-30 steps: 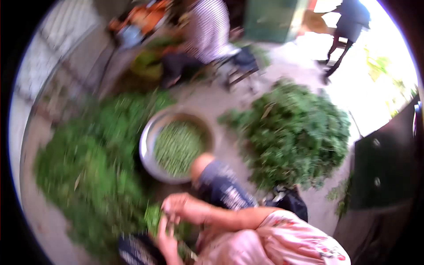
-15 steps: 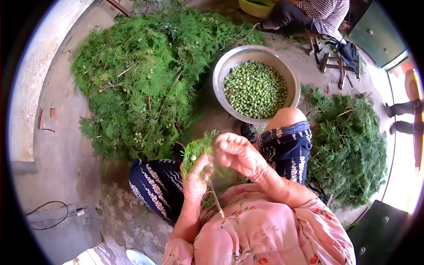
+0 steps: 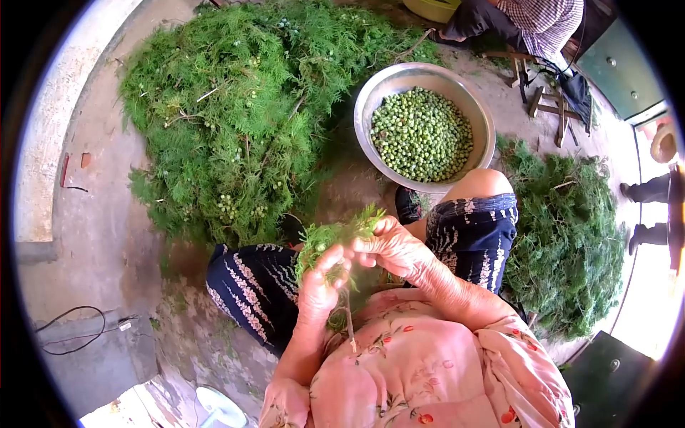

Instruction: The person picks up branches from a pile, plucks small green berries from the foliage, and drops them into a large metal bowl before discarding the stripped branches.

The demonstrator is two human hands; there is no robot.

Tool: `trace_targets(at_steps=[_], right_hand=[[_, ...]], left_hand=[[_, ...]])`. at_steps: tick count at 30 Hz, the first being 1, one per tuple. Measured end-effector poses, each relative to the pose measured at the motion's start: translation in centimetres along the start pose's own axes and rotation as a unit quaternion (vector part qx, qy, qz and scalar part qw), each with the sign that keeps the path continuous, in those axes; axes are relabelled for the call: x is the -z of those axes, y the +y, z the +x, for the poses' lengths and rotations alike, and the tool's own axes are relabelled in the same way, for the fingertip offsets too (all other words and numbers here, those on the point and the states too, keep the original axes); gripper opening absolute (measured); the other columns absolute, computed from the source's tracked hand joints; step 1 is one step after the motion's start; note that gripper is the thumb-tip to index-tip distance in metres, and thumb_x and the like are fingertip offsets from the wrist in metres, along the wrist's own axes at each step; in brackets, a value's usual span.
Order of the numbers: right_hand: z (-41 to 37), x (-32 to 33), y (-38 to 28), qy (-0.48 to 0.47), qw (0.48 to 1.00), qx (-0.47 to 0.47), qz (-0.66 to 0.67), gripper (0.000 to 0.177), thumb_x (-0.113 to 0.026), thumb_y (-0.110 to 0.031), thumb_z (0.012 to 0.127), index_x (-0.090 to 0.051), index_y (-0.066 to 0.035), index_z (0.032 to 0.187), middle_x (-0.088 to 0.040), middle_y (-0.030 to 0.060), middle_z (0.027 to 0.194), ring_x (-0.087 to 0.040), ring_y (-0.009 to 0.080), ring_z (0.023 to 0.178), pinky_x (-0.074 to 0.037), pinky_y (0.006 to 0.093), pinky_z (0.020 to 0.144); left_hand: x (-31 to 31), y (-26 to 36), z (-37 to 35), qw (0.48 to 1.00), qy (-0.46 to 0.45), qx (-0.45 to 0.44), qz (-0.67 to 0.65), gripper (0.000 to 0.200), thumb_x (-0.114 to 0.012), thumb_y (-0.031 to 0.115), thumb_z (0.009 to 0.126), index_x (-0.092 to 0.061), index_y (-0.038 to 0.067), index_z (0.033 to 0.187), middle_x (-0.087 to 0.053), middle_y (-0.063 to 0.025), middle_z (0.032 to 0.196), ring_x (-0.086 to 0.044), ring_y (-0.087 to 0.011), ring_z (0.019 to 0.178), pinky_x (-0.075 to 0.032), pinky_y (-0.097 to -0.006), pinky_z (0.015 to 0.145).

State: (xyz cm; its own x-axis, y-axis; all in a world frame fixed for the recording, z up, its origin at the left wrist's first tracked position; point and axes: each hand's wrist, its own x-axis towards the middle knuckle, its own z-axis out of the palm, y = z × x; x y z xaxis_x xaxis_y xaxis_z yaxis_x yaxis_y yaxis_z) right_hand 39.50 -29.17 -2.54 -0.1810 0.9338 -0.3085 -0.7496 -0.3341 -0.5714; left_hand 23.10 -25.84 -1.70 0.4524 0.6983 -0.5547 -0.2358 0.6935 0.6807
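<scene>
Before the pink floral top point(image 3: 435, 364), a feathery green sprig point(image 3: 318, 237) is gripped by left fingers point(image 3: 331, 257) and newly reached by curled right fingers point(image 3: 369, 245).

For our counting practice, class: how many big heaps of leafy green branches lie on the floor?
2. The larger heap lies left of the metal basin; the smaller heap lies right of the seated person's bare knee. Others may be out of view.
</scene>
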Motion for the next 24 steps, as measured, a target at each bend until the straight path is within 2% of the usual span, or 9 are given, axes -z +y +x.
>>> trace_targets(at_steps=[5,8,9,11,13,16,17,19,24], right_hand=[[-0.3,-0.8,0.3,0.068,0.976,0.098,-0.185,0.013,-0.065,-0.013,0.082,-0.059,-0.001,0.079,-0.059,0.0023,0.066,-0.049,0.0067,0.054,-0.039,0.0208,0.046],[-0.4,-0.8,0.6,0.172,0.918,0.162,-0.319,0.009,-0.063,-0.009,0.081,-0.059,-0.002,0.08,-0.059,0.0015,0.067,-0.049,0.0065,0.054,-0.04,0.0201,0.047],[-0.4,0.6,1.0,0.165,0.929,0.094,-0.319,0.005,-0.06,-0.005,0.081,-0.06,-0.003,0.086,-0.06,0.0014,0.071,-0.051,0.0068,0.055,-0.043,0.021,0.049],[-0.5,0.5,0.2,0.163,0.957,0.067,-0.232,0.01,-0.058,-0.003,0.081,-0.06,-0.004,0.09,-0.06,0.0014,0.074,-0.053,0.0078,0.056,-0.044,0.0219,0.05],[0.1,2.1,0.7,0.121,0.992,0.013,-0.026,0.016,-0.057,-0.005,0.082,-0.06,-0.004,0.097,-0.062,0.0022,0.081,-0.057,0.0095,0.065,-0.049,0.0241,0.061],[1.1,2.5,0.8,0.054,0.996,0.024,0.065,0.022,-0.063,-0.015,0.082,-0.059,-0.002,0.099,-0.063,0.0047,0.087,-0.06,0.0144,0.078,-0.05,0.0275,0.073],[1.1,2.2,0.5,0.043,0.998,0.001,0.046,0.028,-0.064,-0.019,0.081,-0.059,-0.002,0.103,-0.063,0.0051,0.09,-0.059,0.0132,0.082,-0.048,0.0271,0.077],[0.9,0.9,-0.2,0.02,0.999,-0.03,0.017,0.028,-0.064,-0.02,0.082,-0.06,-0.002,0.103,-0.063,0.0038,0.091,-0.057,0.011,0.081,-0.047,0.0259,0.075],[0.5,0.6,-0.7,-0.009,0.997,-0.044,-0.068,0.022,-0.066,-0.018,0.08,-0.063,-0.001,0.095,-0.062,-0.0008,0.081,-0.054,0.0068,0.072,-0.045,0.0227,0.068]], left_hand=[[-1.5,0.3,-0.2,0.995,0.046,-0.025,0.079,0.021,-0.058,0.022,0.081,-0.059,0.001,0.085,-0.059,-0.0051,0.078,-0.048,-0.006,0.062,-0.029,-0.014,0.047],[-2.3,0.2,-1.0,0.982,0.117,-0.089,0.119,0.019,-0.06,0.02,0.079,-0.06,0.002,0.084,-0.059,-0.0049,0.078,-0.046,-0.0054,0.058,-0.028,-0.0143,0.047],[-2.7,0.3,-1.1,0.982,0.134,-0.099,0.094,0.019,-0.062,0.02,0.078,-0.06,0.002,0.083,-0.057,-0.0038,0.073,-0.043,-0.0064,0.052,-0.028,-0.0159,0.045],[-1.7,0.0,-1.0,0.991,0.11,-0.067,0.046,0.02,-0.062,0.021,0.079,-0.059,0.002,0.081,-0.055,-0.0034,0.07,-0.041,-0.0074,0.05,-0.029,-0.0173,0.044],[-0.4,0.2,-0.9,0.998,0.051,-0.002,-0.022,0.023,-0.063,0.023,0.08,-0.058,0.001,0.079,-0.053,-0.0036,0.066,-0.041,-0.0092,0.048,-0.03,-0.019,0.043],[-0.1,0.3,-0.9,0.997,0.032,0.026,-0.058,0.019,-0.061,0.018,0.079,-0.057,0.0,0.08,-0.054,-0.0076,0.068,-0.045,-0.0109,0.051,-0.032,-0.0189,0.042],[-0.1,0.3,-1.0,0.997,0.03,0.032,-0.056,0.018,-0.061,0.017,0.079,-0.057,0.0,0.081,-0.055,-0.0082,0.069,-0.046,-0.0114,0.052,-0.033,-0.0189,0.042],[-0.2,0.5,-1.0,0.997,0.026,0.044,-0.052,0.015,-0.061,0.014,0.078,-0.056,0.0,0.083,-0.055,-0.0095,0.07,-0.049,-0.0125,0.053,-0.034,-0.0188,0.041],[-0.2,-0.1,-1.0,0.998,0.016,0.064,-0.024,0.019,-0.064,0.023,0.079,-0.06,0.005,0.086,-0.059,-0.0027,0.076,-0.046,-0.0066,0.053,-0.028,-0.0183,0.04]])
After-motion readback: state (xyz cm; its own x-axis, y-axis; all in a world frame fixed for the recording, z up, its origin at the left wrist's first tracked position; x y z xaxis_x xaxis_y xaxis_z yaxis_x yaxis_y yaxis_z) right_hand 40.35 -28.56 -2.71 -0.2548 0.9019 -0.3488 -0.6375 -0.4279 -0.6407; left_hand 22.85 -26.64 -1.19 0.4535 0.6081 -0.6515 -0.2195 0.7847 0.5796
